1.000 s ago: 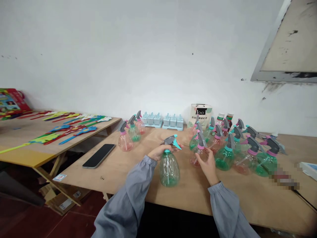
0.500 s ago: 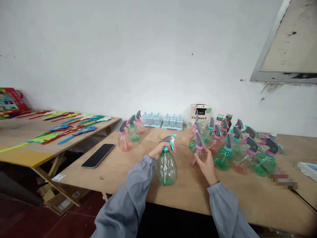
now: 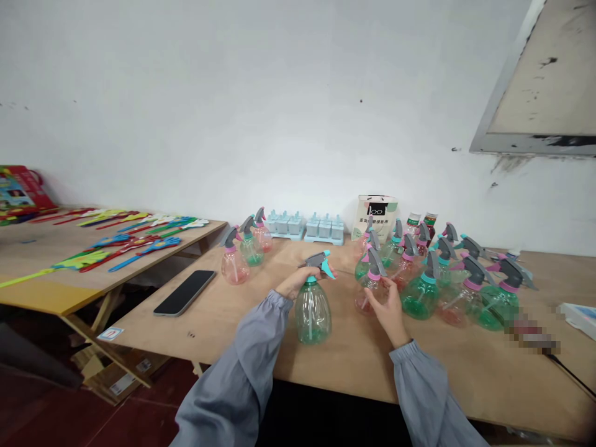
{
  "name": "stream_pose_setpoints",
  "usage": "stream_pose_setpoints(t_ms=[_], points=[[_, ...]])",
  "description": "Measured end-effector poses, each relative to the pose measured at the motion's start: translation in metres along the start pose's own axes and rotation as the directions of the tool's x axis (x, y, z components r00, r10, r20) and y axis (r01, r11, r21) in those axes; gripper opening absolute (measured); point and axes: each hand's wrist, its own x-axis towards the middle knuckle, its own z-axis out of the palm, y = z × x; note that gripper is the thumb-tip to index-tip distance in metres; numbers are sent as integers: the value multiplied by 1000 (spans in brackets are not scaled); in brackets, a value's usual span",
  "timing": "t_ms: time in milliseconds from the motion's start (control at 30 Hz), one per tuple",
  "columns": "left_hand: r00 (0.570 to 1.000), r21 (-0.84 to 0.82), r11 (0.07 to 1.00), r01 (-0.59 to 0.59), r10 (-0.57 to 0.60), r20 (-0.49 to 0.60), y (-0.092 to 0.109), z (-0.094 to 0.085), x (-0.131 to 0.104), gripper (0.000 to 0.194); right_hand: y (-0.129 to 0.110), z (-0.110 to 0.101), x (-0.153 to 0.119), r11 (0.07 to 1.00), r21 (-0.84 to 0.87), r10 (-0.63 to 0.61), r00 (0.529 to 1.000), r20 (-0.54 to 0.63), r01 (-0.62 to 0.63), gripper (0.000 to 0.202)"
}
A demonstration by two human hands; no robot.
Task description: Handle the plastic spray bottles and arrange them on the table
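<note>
Worktop of pale wood (image 3: 344, 366) carries the upright pear-shaped translucent green plastic bottle (image 3: 313, 313), neck gripped by my left hand (image 3: 297, 282); my right hand (image 3: 392, 313) pinches a clear pink-collared one (image 3: 361, 303); sideways drift could topple crowded neighbours (image 3: 419, 299)

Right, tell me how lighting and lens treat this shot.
Head view: even, soft light; faint shadow beside the green spray bottle; dull sheen on the phone; pixelated patch hides an object at right; wide-angle stretch towards the edges.
</note>
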Motion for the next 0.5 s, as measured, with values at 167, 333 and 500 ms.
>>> stream_pose_setpoints(t_ms=[167, 333, 500], points=[[999, 0, 1000, -11, 11, -38, 1, 2, 0, 24, 0, 1, 0, 1000, 0, -5, 1000, -5, 5, 56], [997, 50, 999, -7, 10, -72, 6, 3, -1, 20, -1, 1, 0, 1000, 1, 8, 1000, 4, -8, 57], [998, 62, 997, -44, 47, -43, 10, 7, -6, 26, -3, 0, 0, 1000, 4, 10, 1000, 6, -10, 56]])
